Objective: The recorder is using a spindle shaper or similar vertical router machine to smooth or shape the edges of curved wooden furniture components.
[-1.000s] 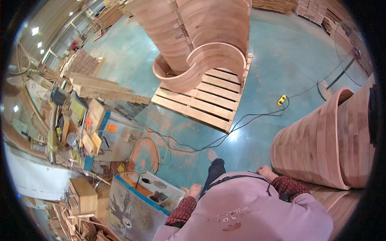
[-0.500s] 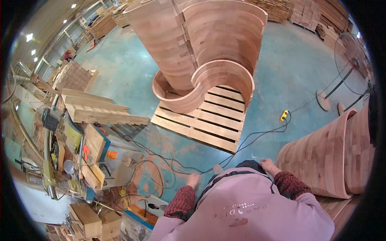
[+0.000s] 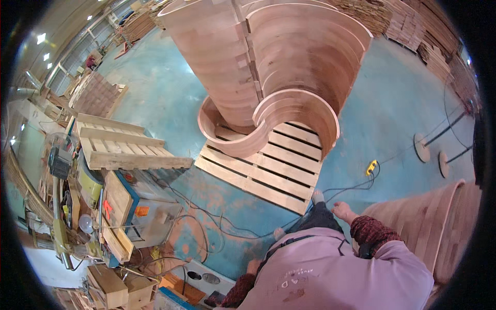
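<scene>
My right hand (image 3: 342, 211) is held out in front of me, beside my right leg and left of a curved wooden panel (image 3: 416, 217). Its fingers are loosely bent and apart, with nothing seen in them. Down at my left side, my left hand (image 3: 253, 266) is mostly hidden by the apron, so its fingers do not show. Ahead, tall S-curved wooden panels (image 3: 305, 49) stand upright on a slatted pallet (image 3: 289, 160). One of my feet (image 3: 317, 196) is close to the pallet's near right corner.
Black cables (image 3: 243, 235) run across the blue floor to a yellow power socket block (image 3: 371, 167). A cluttered machine bench (image 3: 116, 206) stands left, below a leaning pallet (image 3: 121, 142). At right is a stand fan (image 3: 421, 147). Stacked timber (image 3: 361, 18) lies far back.
I have stepped forward and turned slightly, so the panels and pallet appear nearer. My left hand has swung back toward my side, while my right hand stays in front.
</scene>
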Available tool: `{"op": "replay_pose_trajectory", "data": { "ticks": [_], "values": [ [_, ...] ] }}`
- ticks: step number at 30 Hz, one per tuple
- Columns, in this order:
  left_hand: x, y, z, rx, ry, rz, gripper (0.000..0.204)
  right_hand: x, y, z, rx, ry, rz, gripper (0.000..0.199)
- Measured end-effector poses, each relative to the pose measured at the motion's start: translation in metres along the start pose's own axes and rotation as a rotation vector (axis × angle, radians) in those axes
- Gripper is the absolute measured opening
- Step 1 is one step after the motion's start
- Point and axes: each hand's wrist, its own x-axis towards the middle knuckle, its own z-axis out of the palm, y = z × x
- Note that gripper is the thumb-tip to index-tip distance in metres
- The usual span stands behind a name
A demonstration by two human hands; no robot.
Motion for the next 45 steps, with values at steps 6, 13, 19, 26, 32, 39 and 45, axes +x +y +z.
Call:
{"op": "replay_pose_trajectory", "data": {
  "ticks": [6,13,19,26,32,39,45],
  "values": [
    [-0.012,0.064,0.005,-0.219,0.001,-0.295,0.045,0.147,-0.028,-0.083,0.006,0.176,-0.013,0.063],
    [0.012,0.178,0.010,-0.404,-0.035,-0.457,0.051,0.325,-0.026,-0.142,0.132,0.420,0.033,0.054],
    [0.024,0.255,0.023,-0.362,-0.168,-0.528,0.053,0.432,-0.032,-0.164,0.266,0.322,0.181,0.058],
    [0.011,0.290,0.053,-0.254,-0.100,-0.454,0.051,0.494,-0.010,-0.157,0.228,0.213,0.239,0.044],
    [0.008,0.354,0.052,-0.458,-0.034,-0.734,0.045,0.499,-0.012,-0.159,0.296,0.312,0.208,0.036],
    [0.012,0.394,0.006,-0.640,0.076,-0.685,0.034,0.407,-0.060,-0.208,0.214,0.382,0.105,0.038],
    [0.007,0.350,0.007,-1.118,0.241,-0.751,0.030,0.292,0.023,-0.179,0.284,0.085,0.094,0.034]
  ]
}}
